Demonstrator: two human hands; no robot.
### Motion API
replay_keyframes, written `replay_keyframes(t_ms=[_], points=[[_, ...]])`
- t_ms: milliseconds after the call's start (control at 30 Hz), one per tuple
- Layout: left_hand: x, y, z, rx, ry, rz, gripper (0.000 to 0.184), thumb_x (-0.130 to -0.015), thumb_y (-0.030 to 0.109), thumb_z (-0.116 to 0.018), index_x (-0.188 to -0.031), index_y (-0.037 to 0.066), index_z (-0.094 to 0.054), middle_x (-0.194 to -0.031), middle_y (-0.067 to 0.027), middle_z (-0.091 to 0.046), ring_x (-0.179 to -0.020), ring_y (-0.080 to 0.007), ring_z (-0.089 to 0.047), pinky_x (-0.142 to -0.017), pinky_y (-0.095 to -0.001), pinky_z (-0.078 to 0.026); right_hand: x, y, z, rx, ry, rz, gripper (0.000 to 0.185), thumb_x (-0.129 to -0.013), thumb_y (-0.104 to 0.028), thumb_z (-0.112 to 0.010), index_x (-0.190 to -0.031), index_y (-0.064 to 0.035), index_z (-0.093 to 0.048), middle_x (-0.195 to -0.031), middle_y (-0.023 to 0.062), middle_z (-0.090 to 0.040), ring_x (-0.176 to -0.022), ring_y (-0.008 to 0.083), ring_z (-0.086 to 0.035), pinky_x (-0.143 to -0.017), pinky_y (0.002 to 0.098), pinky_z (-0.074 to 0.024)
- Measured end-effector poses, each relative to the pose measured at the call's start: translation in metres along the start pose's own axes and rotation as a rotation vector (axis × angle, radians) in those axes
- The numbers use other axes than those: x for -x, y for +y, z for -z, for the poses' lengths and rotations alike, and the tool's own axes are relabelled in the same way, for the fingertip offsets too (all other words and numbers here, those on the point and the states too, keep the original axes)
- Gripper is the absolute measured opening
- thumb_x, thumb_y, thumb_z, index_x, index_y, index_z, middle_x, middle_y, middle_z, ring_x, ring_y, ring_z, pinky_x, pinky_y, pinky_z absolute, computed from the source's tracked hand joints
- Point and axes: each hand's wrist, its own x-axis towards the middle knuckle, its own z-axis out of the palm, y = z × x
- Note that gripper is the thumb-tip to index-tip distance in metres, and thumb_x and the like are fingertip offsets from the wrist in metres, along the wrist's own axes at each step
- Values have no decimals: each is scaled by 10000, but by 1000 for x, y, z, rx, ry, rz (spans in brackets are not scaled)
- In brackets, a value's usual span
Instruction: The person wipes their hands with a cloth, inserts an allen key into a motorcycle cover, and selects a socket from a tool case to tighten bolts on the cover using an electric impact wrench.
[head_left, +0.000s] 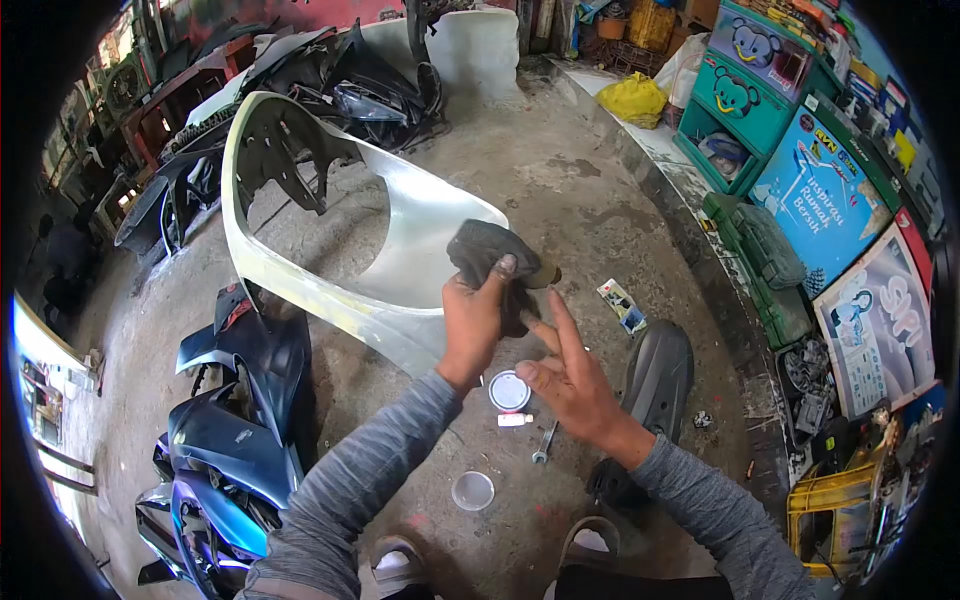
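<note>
My left hand grips a dark grey, curved piece, its thumb pressed on the near face; the exact kind of part is unclear. Just to the right, my right hand has its index finger stretched out and its thumb apart, with a fingertip close to the piece's lower edge. Whether that fingertip touches it I cannot tell. Behind the piece stands a large white-and-pale-yellow body panel. On the floor below my hands are a round can, a small white bottle, a wrench and a clear cup.
Blue motorcycle fairings lie at the left. A long black cover rests on the floor at the right, near a small packet. Along the right wall stand a teal drawer cabinet, a green case and a yellow crate.
</note>
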Motion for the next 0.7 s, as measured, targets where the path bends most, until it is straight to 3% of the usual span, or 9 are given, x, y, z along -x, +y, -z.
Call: replay_keyframes(t_ms=[33,100,167,233,267,333,433,467,700], points=[[-1,7,0,193,-27,151,282,-931,245,-642,-1017,-23,-654,-820,-50,-681,-729,-163,-635,-685,-309,-529,0,2,4,-19,-36,-17,923,-901,-330,-653,-1506,24,-52,-1190,302,-579,-802,203,-674,-693,283,-523],[-5,-3,5,325,-89,225,355,-958,304,-600,-1136,-3,-595,-940,-49,-662,-812,-193,-638,-750,-321,-542,-4,6,12,-49,-113,-79,901,-900,-327,-661,-1499,28,-89,-1059,233,-616,-738,168,-638,-640,263,-497],[-3,-12,7,540,-291,478,413,-973,334,-563,-1231,13,-530,-1115,-104,-628,-948,-201,-637,-825,-332,-540,-9,10,18,-77,-187,-141,879,-899,-324,-668,-1493,32,-126,-928,165,-652,-673,133,-603,-588,244,-471],[7,-14,1,514,-341,425,412,-980,340,-546,-1229,13,-518,-1131,-116,-621,-967,-207,-634,-844,-343,-543,-11,13,21,-74,-302,-345,839,-964,-444,-546,-1530,-46,-72,-846,71,-627,-657,91,-530,-613,230,-429],[8,-16,1,439,-358,425,419,-979,354,-543,-1220,13,-521,-1122,-120,-622,-966,-212,-637,-837,-349,-548,-11,15,22,-75,-302,-345,839,-964,-444,-546,-1530,-46,-72,-846,71,-627,-657,91,-530,-613,230,-429],[12,-15,2,338,-351,466,431,-980,383,-532,-1204,14,-524,-1113,-137,-623,-954,-228,-647,-815,-361,-562,-12,16,24,-634,-393,-403,877,-937,-661,-383,-1536,-88,-97,-822,52,-599,-597,104,-493,-585,249,-401],[12,-16,-4,485,-312,473,466,-981,413,-515,-1223,15,-518,-1122,-153,-624,-951,-243,-656,-809,-362,-570,-11,5,19,-998,-361,-484,954,-856,-798,-256,-1543,-153,-106,-796,42,-566,-564,116,-447,-565,274,-365],[12,-15,-4,484,-314,472,466,-981,413,-515,-1223,15,-518,-1122,-153,-624,-951,-243,-656,-809,-362,-570,-10,4,18,-1036,-326,-516,969,-818,-832,-254,-1547,-210,-104,-794,37,-543,-554,127,-416,-563,287,-346],[13,-9,-3,684,-441,586,510,-1004,437,-442,-1289,17,-498,-1252,-140,-586,-1093,-253,-606,-948,-381,-503,-1,-4,11,-1190,-297,-475,982,-789,-861,-233,-1547,-252,-97,-824,44,-538,-569,137,-410,-561,291,-351]])
